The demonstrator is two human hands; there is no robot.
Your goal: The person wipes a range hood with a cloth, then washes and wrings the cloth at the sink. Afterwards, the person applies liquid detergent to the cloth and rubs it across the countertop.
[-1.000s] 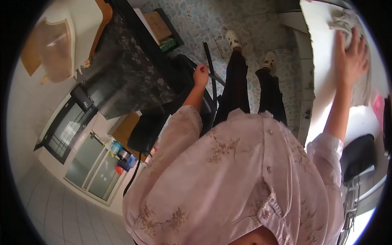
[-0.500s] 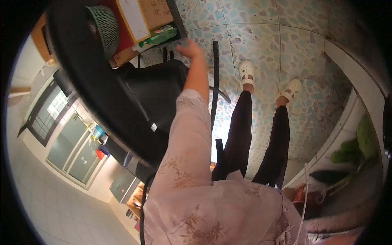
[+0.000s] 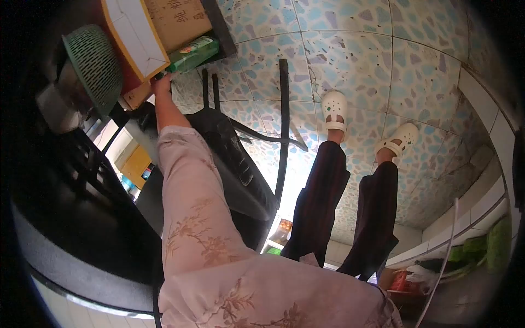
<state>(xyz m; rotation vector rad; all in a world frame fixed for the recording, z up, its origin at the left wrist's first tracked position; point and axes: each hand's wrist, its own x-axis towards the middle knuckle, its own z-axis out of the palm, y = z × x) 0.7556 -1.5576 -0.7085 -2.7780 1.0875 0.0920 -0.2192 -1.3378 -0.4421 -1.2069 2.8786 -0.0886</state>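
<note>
My left hand (image 3: 162, 86) reaches out to the upper left, past the black chair (image 3: 224, 147). Its fingers are at the neck end of a green plastic bottle (image 3: 196, 54) and appear closed around it; the cap is hidden behind them. The bottle lies on its side against a brown cardboard box (image 3: 178, 22). Beside the hand is a white panel with a yellow edge (image 3: 136, 38). A green mesh basket (image 3: 95, 68) stands to the left of the hand. My right hand is outside the picture.
The chair's black metal legs (image 3: 283, 115) stand on the patterned tile floor (image 3: 350, 60). My feet wear white clogs (image 3: 334, 106). Shelving with a red item (image 3: 404, 281) and green leafy-looking things (image 3: 486, 246) are at the lower right. A dark curved edge (image 3: 82, 268) fills the lower left.
My left hand has moved from beside the chair, fingers apart, leftward to the bottle's neck. The view has shifted, bringing the basket and boxes further left.
</note>
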